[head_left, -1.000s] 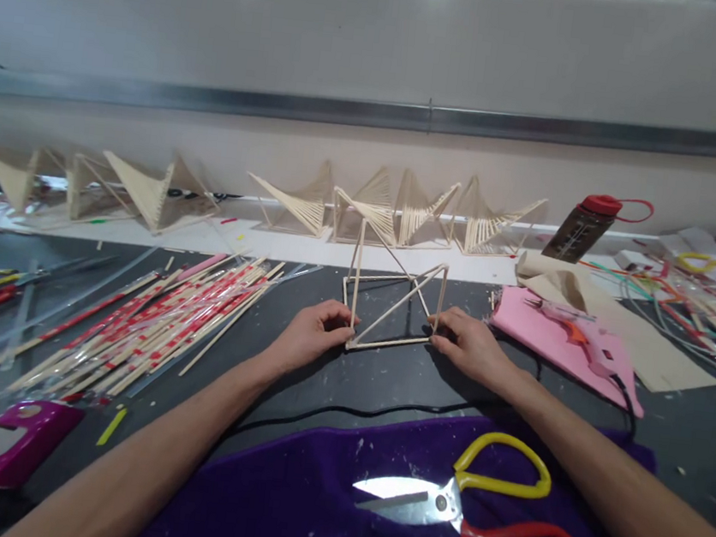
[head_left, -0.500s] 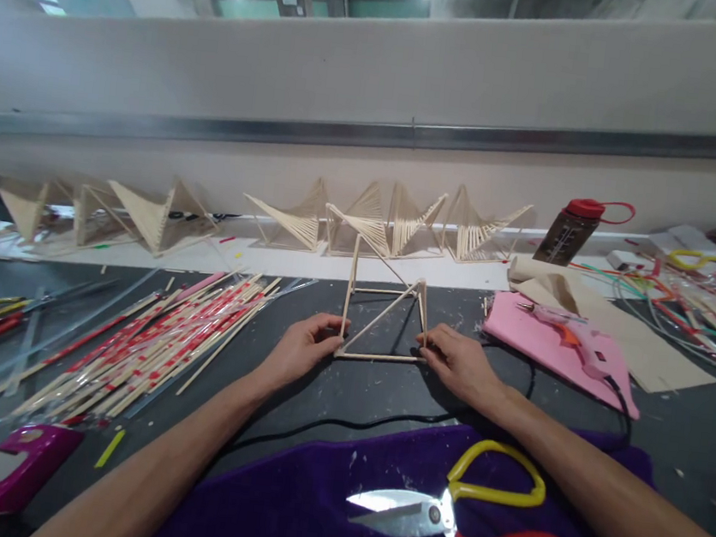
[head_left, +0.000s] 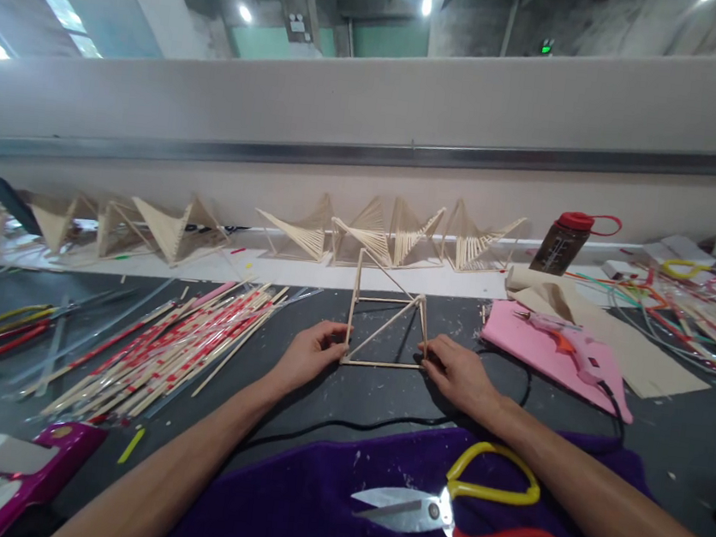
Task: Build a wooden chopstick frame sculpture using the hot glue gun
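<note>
A small frame of thin wooden sticks (head_left: pixel 386 365) stands on the dark tabletop in front of me, with uprights, a square base and slanting sticks on top. My left hand (head_left: pixel 315 351) pinches its near left corner between thumb and fingers. On the opposite side, my right hand (head_left: pixel 455 367) grips the near right corner in the same way. Closer to me, scissors (head_left: pixel 434 512) with one yellow and one red handle lie with parted blades on a purple cloth (head_left: pixel 280 501).
Wooden sticks with red marks (head_left: pixel 174 347) lie left. A pink glue gun (head_left: pixel 572 345) rests on pink material at right, its black cord crossing the table. Finished-looking stick models (head_left: pixel 297 231) line the back ledge beside a red-capped bottle (head_left: pixel 561 244). A magenta object (head_left: pixel 61 463) lies front left.
The camera view has tilted up slightly and shifted, so the scene sits a little lower and further right at left. Both hands stay on the stick frame.
</note>
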A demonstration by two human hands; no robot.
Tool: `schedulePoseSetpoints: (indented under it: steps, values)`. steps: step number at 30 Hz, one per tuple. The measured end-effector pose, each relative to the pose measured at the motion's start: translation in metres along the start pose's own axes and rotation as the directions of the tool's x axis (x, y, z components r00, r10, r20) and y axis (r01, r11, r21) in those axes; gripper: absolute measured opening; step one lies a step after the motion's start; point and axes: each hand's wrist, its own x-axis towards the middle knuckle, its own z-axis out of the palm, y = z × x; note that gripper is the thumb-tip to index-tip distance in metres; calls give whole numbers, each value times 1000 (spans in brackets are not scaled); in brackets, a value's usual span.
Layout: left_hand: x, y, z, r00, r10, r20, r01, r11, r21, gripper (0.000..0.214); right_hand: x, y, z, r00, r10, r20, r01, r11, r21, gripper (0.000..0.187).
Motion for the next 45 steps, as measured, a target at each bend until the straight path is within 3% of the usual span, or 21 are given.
schedulePoseSetpoints:
  steps: [4, 8, 13, 45]
  values:
    - [1, -1, 0, 992, -107, 70, 122, 955, -271, 47, -2, 5, 4, 1000, 9, -13, -9, 1000, -17, 12]
    - [2, -6, -1, 985, -101, 142, 146, 921, -362, 55, -3, 7, 6, 1000, 3, -14, -4, 999, -35, 15]
    - [2, -9, -2, 976, -77, 201, 147, 921, -361, 58, -4, 8, 6, 1000, 6, -6, -7, 999, -37, 16]
    - [6, -19, 7, 979, 52, 195, -2, 969, -246, 55, -5, 12, 6, 1000, -19, 4, 19, 999, -51, 9]
